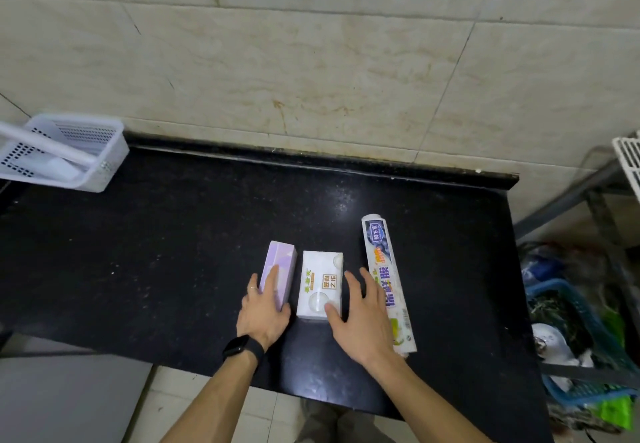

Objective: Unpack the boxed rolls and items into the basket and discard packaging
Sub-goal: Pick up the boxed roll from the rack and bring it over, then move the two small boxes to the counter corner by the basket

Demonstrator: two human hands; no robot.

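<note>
Three packed items lie side by side near the front edge of the black speckled stone worktop, each with its long axis running from the front edge toward the tiled wall. At the left is the slim purple carton, of glossy card. The left hand, with a black wristband, clasps its near end, one finger straight along the top and the thumb at the side. In the middle is the shorter white carton. The right hand has spread, straight fingers, and its thumb touches this carton's near end. At the right is the cling film roll, a long cylinder in printed wrap (its far end leans slightly left). The white perforated plastic basket stands at the back left corner.
</note>
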